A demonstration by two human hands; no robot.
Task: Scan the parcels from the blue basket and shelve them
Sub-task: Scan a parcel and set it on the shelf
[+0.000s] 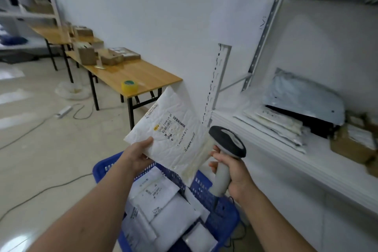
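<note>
My left hand (pixel 137 153) grips the lower left corner of a white padded mailer (pixel 171 129), held up above the blue basket (pixel 223 214) with its printed label facing me. My right hand (pixel 233 172) holds a grey and black barcode scanner (pixel 227 145) by its handle, its head just right of the mailer and pointed toward it. The basket below holds several white and grey parcels (pixel 157 194). The white shelf (pixel 276 145) stands at right.
The shelf carries flat envelopes (pixel 274 125), a grey poly bag (pixel 302 98) and brown boxes (pixel 351 143). Wooden tables (pixel 133 73) along the left wall hold cardboard boxes and a yellow tape roll (pixel 129 86). Cables and a power strip (pixel 63 111) lie on the floor.
</note>
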